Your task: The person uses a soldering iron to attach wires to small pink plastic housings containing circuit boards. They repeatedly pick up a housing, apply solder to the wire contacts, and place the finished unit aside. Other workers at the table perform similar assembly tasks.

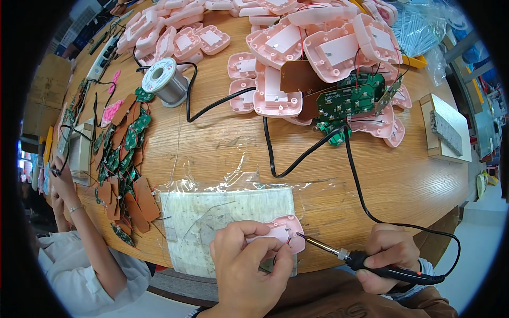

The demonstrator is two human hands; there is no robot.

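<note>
Jutting rightward from pinching left hand (247,269): pink shell (281,230); right hand (391,253) grips soldering iron (358,260).

Pink shell (280,231): small, rounded plastic half, hollow side up, pale rectangle inside, small metal contact near its right end; left part hidden. Sits over the lower right of the pale mat (180,225), right end just past its edge. Soldering iron (357,259): black handle, red light, metal shaft. Slants from right of the mat, tip at the shell's right end; contact unclear.
</note>
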